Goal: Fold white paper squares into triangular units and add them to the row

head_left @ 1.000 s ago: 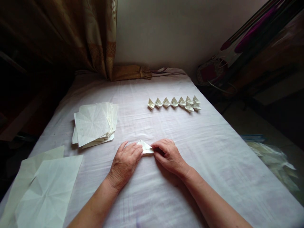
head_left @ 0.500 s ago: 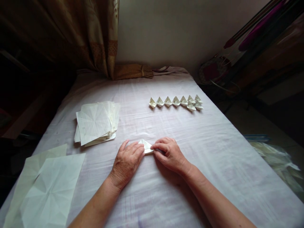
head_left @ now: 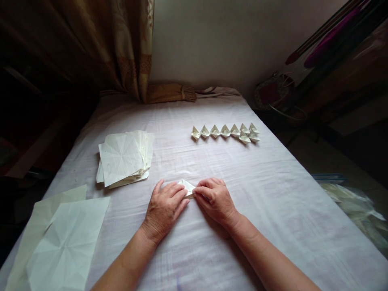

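Note:
A small piece of folded white paper (head_left: 187,187), with a pointed top and a dark crease line, lies on the cloth between my two hands. My left hand (head_left: 165,206) holds its left side, fingers over the paper and thumb at the lower edge. At the right corner, my right hand (head_left: 216,200) pinches the paper between thumb and curled fingers. The fingers cover both ends of the folded paper, so only its middle and tip show.
Several small folded paper pieces (head_left: 225,131) stand in a row farther back on the right. A stack of creased paper sheets (head_left: 121,155) lies on the left, with larger creased sheets (head_left: 65,242) nearer me. A curtain (head_left: 133,60) hangs at the back left. Plastic-wrapped items (head_left: 354,206) lie beyond the right edge.
My left thumb has come out to the paper's lower edge, and my right fingers have closed in on its right corner. The paper stays in nearly the same place.

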A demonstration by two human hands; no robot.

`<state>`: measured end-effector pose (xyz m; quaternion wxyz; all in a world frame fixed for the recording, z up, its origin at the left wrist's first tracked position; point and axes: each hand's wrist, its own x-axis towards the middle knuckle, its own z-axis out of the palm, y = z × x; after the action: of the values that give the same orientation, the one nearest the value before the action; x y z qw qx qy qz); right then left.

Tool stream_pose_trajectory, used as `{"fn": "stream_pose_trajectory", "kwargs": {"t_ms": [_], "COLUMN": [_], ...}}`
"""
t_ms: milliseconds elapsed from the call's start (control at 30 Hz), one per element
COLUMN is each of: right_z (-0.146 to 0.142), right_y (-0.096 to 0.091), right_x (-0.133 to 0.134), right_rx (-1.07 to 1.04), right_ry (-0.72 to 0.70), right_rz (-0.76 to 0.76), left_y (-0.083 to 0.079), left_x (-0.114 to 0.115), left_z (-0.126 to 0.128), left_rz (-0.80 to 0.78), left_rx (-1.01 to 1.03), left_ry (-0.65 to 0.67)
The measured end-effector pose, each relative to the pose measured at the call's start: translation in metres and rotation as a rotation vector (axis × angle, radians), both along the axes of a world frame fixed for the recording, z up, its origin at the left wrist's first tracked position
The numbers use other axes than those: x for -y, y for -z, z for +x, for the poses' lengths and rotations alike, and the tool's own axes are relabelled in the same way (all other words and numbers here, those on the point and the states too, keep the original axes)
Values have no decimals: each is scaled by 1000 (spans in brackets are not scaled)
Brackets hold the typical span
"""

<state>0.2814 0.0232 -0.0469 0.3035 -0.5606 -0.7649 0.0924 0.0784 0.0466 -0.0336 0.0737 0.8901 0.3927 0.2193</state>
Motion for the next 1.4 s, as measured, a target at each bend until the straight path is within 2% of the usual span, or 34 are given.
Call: {"fn": "stream_pose_trajectory", "kwargs": {"t_ms": [367,600,767,1067,1400], "right_z": [-6,-7,-10,-20,-27], "right_y": [-9,-14,-16,-17,-14], "right_x": [-3,-6,-10,-11,-11], "right_rx": [31,72,113,219,244], "right_ry": [73,70,119,191,261], "right_rz": [-88,-147,-193,-172,-137], "left_y": [1,-4,-8,-11,-12], "left_x": [-2,0,1,-3,-3], "left_z": [-5,-13,-10,-5,0], "left_rz": [-30,-86,-116,-84,-96], "left_rx": [62,-9,-62,-172,-224], "left_ry": [-54,-195,-284,-369,-390]}}
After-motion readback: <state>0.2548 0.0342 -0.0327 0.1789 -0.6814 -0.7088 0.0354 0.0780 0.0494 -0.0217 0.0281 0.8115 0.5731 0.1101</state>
